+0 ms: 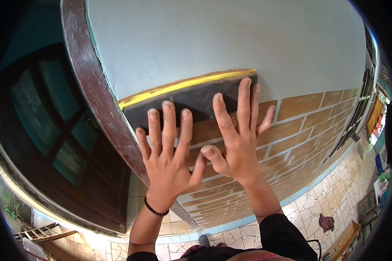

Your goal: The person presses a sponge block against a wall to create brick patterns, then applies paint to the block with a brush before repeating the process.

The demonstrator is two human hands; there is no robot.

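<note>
A long black rectangular board [196, 100] with a bright yellow upper edge lies against the wall, slightly tilted, its right end higher. My left hand [167, 161] presses its spread fingertips on the left part of the board; a dark beaded bracelet circles that wrist. On the right part, my right hand [239, 148] has its fingers stretched out, some touching the board. The board sits where the plain pale grey wall [231, 35] meets a brown brick pattern [300, 108] with light joint lines. The board's face against the wall is hidden.
To the left are a worn brown door frame [91, 78] and a dark door with glass panes [69, 161]. Below spreads a cracked-tile floor [309, 209], with a crumpled brown cloth [326, 223] on it. Assorted items line the far right.
</note>
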